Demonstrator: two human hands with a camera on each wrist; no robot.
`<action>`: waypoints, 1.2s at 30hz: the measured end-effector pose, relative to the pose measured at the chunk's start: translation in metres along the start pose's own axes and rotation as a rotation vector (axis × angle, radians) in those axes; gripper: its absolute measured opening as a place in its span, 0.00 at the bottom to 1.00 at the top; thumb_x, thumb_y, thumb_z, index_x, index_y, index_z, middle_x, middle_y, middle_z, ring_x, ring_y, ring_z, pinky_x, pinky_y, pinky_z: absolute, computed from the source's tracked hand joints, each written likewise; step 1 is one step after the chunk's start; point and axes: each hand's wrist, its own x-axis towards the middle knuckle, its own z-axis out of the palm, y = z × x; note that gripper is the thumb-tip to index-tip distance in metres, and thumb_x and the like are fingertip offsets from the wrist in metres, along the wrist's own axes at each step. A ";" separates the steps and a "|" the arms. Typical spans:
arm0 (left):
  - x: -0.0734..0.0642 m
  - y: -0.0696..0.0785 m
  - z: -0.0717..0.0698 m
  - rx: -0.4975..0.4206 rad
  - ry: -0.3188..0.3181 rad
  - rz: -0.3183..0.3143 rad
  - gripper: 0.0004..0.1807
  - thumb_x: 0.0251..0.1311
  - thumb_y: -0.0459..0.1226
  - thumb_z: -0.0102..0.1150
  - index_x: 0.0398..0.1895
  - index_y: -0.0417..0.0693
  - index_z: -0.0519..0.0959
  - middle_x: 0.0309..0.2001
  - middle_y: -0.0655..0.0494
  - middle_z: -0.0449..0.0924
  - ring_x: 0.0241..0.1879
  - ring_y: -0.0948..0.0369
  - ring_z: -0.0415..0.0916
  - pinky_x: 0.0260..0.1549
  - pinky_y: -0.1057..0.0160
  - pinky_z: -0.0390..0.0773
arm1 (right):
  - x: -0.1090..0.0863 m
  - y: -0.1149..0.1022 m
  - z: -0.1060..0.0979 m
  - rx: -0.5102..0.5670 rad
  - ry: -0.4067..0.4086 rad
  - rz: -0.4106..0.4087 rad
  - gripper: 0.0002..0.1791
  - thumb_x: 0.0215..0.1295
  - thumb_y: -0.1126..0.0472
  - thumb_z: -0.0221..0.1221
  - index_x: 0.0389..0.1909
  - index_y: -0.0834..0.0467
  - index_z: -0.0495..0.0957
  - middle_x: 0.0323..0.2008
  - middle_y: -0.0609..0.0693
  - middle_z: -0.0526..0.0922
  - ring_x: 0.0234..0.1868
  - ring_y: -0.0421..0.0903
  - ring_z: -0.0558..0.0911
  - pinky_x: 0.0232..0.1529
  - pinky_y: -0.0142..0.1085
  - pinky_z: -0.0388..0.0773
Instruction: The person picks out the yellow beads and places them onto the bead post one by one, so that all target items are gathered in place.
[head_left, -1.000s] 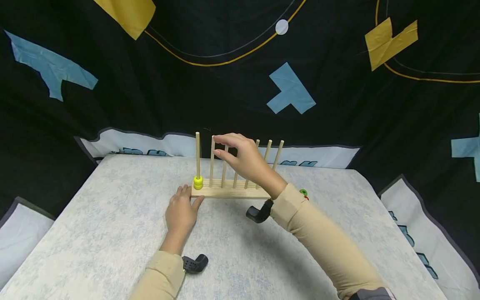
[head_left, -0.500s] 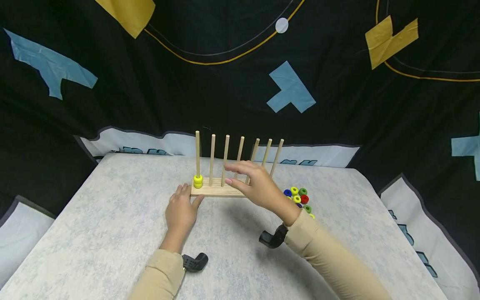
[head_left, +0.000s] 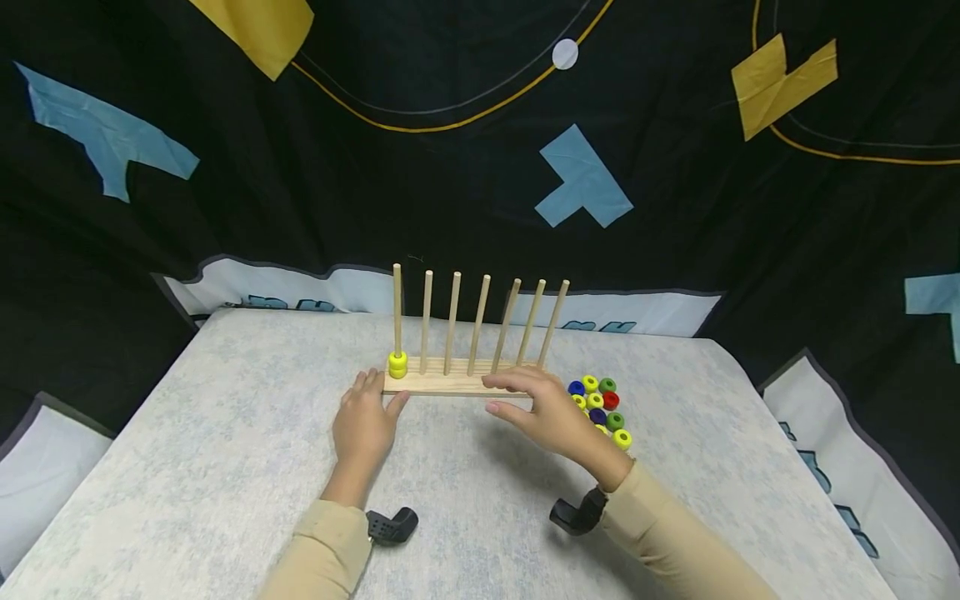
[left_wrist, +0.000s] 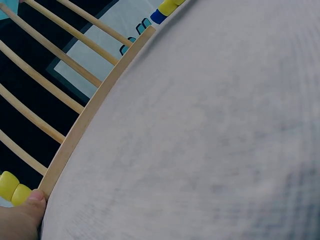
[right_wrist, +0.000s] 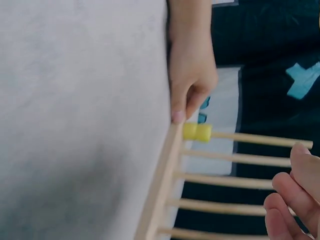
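A wooden peg rack (head_left: 450, 383) with several upright dowels stands toward the back of the table. Two yellow beads (head_left: 397, 365) are stacked at the bottom of its leftmost dowel. My left hand (head_left: 363, 425) holds the left end of the base, thumb against the front edge; the left wrist view shows the thumb (left_wrist: 31, 205) at that corner. My right hand (head_left: 551, 412) hovers in front of the rack's right end, fingers loosely bent and nothing between them. In the right wrist view, its fingers (right_wrist: 290, 197) appear near the dowel tops.
Loose beads in yellow, green, blue and red, among them a red one (head_left: 611, 401), lie right of the rack, partly behind my right hand. A black curtain (head_left: 450, 192) hangs behind the pale table (head_left: 225, 433).
My right hand has moved from the second dowel's top, down and right toward the loose beads, uncovering the dowels and most of the beads. The left hand stays at the base.
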 end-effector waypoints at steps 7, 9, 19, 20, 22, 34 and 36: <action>0.001 0.002 0.001 0.008 0.002 0.010 0.35 0.67 0.52 0.59 0.70 0.38 0.68 0.72 0.37 0.64 0.72 0.36 0.60 0.63 0.32 0.66 | -0.033 0.033 -0.012 -0.018 0.059 0.105 0.18 0.63 0.55 0.67 0.54 0.51 0.83 0.54 0.44 0.85 0.57 0.44 0.82 0.55 0.44 0.82; 0.001 0.003 0.001 0.009 0.005 0.015 0.35 0.67 0.52 0.58 0.70 0.38 0.68 0.72 0.37 0.64 0.72 0.36 0.60 0.63 0.32 0.66 | -0.041 0.043 -0.018 -0.024 0.083 0.120 0.19 0.63 0.56 0.67 0.54 0.53 0.83 0.53 0.46 0.85 0.54 0.44 0.83 0.54 0.43 0.82; 0.000 0.004 0.002 0.008 -0.002 0.012 0.36 0.67 0.52 0.58 0.70 0.38 0.67 0.72 0.38 0.64 0.72 0.37 0.60 0.65 0.34 0.66 | -0.090 0.096 -0.053 -0.071 0.134 0.330 0.20 0.68 0.57 0.63 0.58 0.58 0.79 0.54 0.53 0.84 0.54 0.53 0.83 0.55 0.50 0.81; 0.000 0.004 0.001 0.009 -0.002 0.011 0.36 0.67 0.52 0.59 0.70 0.38 0.68 0.72 0.38 0.64 0.72 0.37 0.60 0.65 0.34 0.66 | -0.094 0.101 -0.056 -0.075 0.136 0.352 0.20 0.68 0.57 0.63 0.59 0.58 0.79 0.55 0.53 0.84 0.54 0.53 0.83 0.55 0.51 0.81; 0.000 0.003 0.001 0.012 -0.003 0.008 0.36 0.67 0.52 0.58 0.70 0.38 0.68 0.72 0.37 0.64 0.71 0.36 0.60 0.65 0.34 0.66 | -0.102 0.109 -0.060 -0.086 0.138 0.385 0.21 0.69 0.57 0.62 0.60 0.59 0.77 0.55 0.55 0.83 0.55 0.54 0.82 0.56 0.52 0.80; -0.001 0.002 -0.001 0.006 0.000 0.008 0.36 0.67 0.52 0.58 0.70 0.36 0.67 0.72 0.37 0.64 0.72 0.36 0.59 0.64 0.32 0.65 | -0.128 0.126 -0.066 -0.133 0.156 0.418 0.21 0.65 0.62 0.65 0.58 0.60 0.78 0.51 0.54 0.84 0.49 0.50 0.83 0.51 0.38 0.84; -0.001 0.002 0.000 0.006 0.003 0.009 0.37 0.67 0.52 0.58 0.70 0.36 0.67 0.72 0.37 0.64 0.71 0.36 0.60 0.64 0.33 0.66 | -0.132 0.126 -0.065 -0.139 0.142 0.429 0.20 0.65 0.60 0.66 0.57 0.60 0.79 0.49 0.53 0.85 0.48 0.49 0.83 0.50 0.37 0.84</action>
